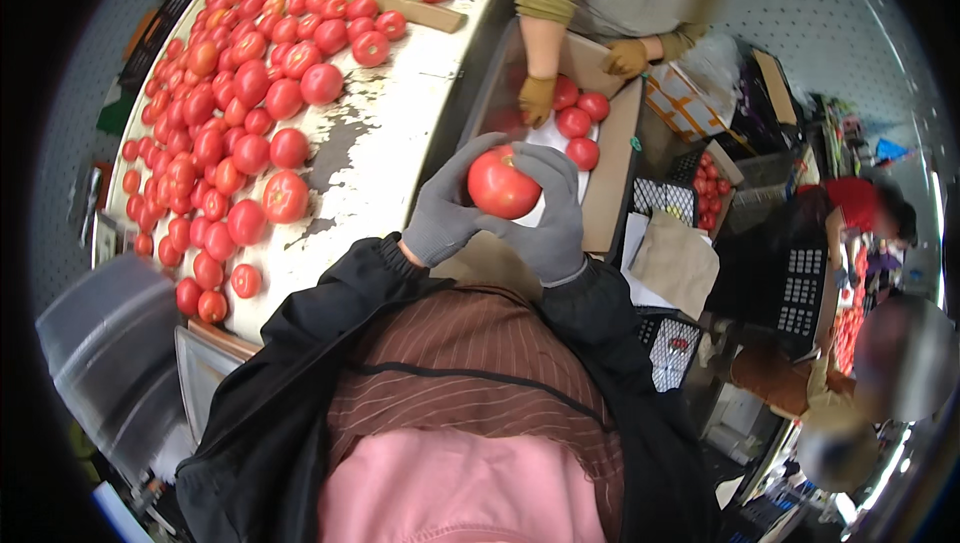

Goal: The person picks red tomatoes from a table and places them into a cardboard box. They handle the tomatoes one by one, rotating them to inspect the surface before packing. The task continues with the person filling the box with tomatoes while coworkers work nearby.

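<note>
My left hand (448, 204) and my right hand (553, 207), both in grey knit gloves, hold one large red tomato (503, 183) between them, over the near part of a cardboard-lined crate (611, 187). Several red tomatoes (574, 123) lie inside that crate on white paper. To my left, many tomatoes (251, 154) are spread over a worn, pale table (397, 123) with peeling paint. A strip of cardboard (420, 12) lies across its far part, among the tomatoes.
Across the crate a co-worker's tan-gloved hand (537, 100) reaches in; the other glove (627, 58) rests at its rim. Brown paper (675, 262) lies on crates at my right, beside a box of tomatoes (709, 190). A grey plastic bin (120, 355) stands at the lower left. More people work farther right.
</note>
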Tool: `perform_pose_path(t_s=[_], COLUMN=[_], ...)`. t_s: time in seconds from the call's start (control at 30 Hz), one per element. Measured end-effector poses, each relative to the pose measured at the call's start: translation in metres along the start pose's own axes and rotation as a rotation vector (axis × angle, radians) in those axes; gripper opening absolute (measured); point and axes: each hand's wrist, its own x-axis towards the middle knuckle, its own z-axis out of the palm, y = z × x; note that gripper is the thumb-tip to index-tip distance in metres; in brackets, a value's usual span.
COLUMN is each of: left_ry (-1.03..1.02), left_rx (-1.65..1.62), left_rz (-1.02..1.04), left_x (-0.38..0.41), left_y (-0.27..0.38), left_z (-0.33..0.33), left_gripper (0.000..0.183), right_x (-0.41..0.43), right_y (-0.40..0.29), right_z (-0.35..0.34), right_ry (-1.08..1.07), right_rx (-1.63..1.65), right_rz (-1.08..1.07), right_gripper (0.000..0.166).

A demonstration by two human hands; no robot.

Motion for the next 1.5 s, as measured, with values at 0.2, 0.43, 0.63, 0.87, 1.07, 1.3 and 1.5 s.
perform_pose_path(t_s=[0.2,0.43,0.63,0.87,1.07,1.3,1.5], left_ry=[-0.048,-0.310,-0.500,-0.384,-0.236,0.255,0.130], left_rx=[0.116,0.660,1.298,1.348,1.252,0.241,-0.411], left_rz=[-0.063,-0.291,-0.555,-0.262,-0.886,-0.821,-0.930], left_x=[0.014,0.047,0.027,0.017,0.032,0.055,0.077], left_y=[-0.018,-0.109,-0.158,-0.169,-0.153,-0.179,-0.127], left_z=[0.020,0.014,0.002,0.001,0.012,-0.011,0.012], left_gripper=[0.082,0.049,0.030,0.020,0.033,0.034,0.057], right_x=[-0.021,-0.057,-0.101,-0.169,-0.146,-0.045,-0.043], right_y=[0.028,0.091,0.156,0.212,0.236,0.197,0.163], right_z=[-0.014,-0.079,-0.143,-0.161,-0.175,-0.129,-0.032], right_ry=[0.000,0.549,0.800,0.988,0.851,0.451,0.050], right_rx=[0.417,1.090,1.091,1.171,1.191,0.981,0.651], right_rz=[0.363,0.988,1.153,1.257,1.266,1.099,1.009], right_gripper=[0.080,0.049,0.051,0.051,0.057,0.053,0.057])
